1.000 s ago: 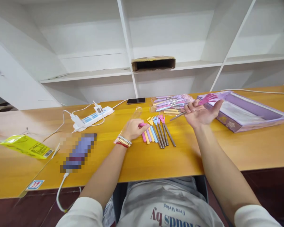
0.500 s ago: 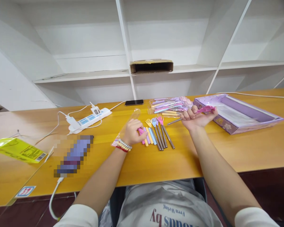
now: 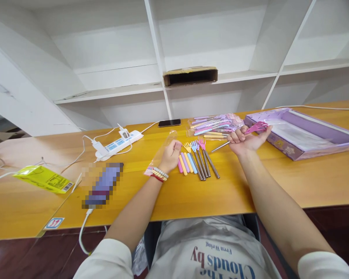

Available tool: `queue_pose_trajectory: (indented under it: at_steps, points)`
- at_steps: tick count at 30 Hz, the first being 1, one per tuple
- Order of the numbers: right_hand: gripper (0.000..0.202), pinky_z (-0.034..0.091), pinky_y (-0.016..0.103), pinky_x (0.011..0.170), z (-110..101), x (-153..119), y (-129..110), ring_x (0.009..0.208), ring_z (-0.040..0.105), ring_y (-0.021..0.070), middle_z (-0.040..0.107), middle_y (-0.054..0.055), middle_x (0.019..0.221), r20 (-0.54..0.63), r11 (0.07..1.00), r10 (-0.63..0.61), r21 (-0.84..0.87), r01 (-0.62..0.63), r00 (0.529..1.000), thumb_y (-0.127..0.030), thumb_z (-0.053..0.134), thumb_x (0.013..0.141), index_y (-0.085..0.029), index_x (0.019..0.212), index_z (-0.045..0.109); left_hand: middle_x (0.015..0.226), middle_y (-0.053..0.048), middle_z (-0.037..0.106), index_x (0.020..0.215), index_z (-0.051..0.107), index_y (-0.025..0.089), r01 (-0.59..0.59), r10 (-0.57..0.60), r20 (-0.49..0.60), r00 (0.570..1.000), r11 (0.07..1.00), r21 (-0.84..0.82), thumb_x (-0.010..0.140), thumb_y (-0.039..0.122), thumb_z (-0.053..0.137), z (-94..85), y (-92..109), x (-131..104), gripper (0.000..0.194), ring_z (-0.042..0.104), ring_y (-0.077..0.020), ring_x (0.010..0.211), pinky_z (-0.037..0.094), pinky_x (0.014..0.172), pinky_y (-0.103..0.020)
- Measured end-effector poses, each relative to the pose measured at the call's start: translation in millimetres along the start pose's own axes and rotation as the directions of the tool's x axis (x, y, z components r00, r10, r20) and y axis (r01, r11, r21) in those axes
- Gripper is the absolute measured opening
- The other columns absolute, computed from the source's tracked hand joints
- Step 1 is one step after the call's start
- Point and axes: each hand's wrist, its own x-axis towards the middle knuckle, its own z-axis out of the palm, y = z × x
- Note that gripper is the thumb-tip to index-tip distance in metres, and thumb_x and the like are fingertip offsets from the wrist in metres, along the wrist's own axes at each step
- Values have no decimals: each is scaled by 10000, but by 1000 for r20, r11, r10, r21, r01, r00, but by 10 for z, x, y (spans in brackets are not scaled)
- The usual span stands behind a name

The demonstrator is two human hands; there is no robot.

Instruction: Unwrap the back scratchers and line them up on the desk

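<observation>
My right hand (image 3: 244, 144) is closed around a pink back scratcher (image 3: 257, 127). Its claw head rests by my thumb and its thin metal rod points left. My left hand (image 3: 171, 155), fingers curled, is over the right side of a clear plastic sleeve (image 3: 158, 157); whatever is in its grip is hidden. Just right of it lies a row of coloured handles (image 3: 187, 163) in pink, purple, yellow and blue. Beside them are several metal rods (image 3: 203, 164) with yellow, blue and pink claw heads (image 3: 194, 146).
Behind is a pile of wrapped back scratchers (image 3: 216, 124). A purple box (image 3: 296, 151) stands at right. To the left are a power strip (image 3: 119, 145) with cables, a blurred device (image 3: 104, 186) and a yellow packet (image 3: 43, 178). A phone (image 3: 169, 123) lies near the shelf (image 3: 110, 95).
My left hand has risen off the pink handle, which now lies in the row. My right hand still grips the pink back scratcher. The whole view has shifted slightly.
</observation>
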Motion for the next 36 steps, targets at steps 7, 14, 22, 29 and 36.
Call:
queue_pose_trajectory:
  at_steps: [7,14,22,29,36]
  points:
    - [671,216,239,320,-41,21,18,326,216,85,210,-57,371,18,1000,20,3,-20,1000,-872,217,605,-215,537,333,625,-17,562,731,636,129,402,-405,4,914,906,-131,691,592,586,-111,-123,109,467,507,-125,603,411,608,-259]
    - [676,226,240,329,-52,20,50,329,243,88,247,-53,374,38,999,32,14,-33,999,-872,223,618,-214,546,362,409,37,372,459,530,165,453,-468,3,884,856,248,656,632,578,-265,-249,112,509,342,-90,438,283,483,-246]
    - [688,240,244,331,-63,34,73,333,269,95,268,-45,381,44,998,64,-3,-64,997,-871,193,635,-216,548,385,705,-60,663,673,660,171,391,-457,-25,889,731,559,687,513,602,-310,-247,119,348,580,-179,678,396,608,-272]
    - [661,262,249,338,-20,5,122,345,278,97,279,-50,395,51,999,39,18,-40,998,-862,261,629,-217,587,398,706,-67,656,680,640,187,346,-494,52,868,676,651,760,603,453,-290,-205,108,463,589,-188,675,397,623,-286]
    - [534,359,261,393,83,-68,221,397,346,105,289,-42,418,68,996,89,15,-90,994,-667,459,736,-205,528,288,772,-105,654,835,646,178,320,-356,-99,929,641,698,824,591,347,-248,-159,81,511,597,-237,737,388,640,-315]
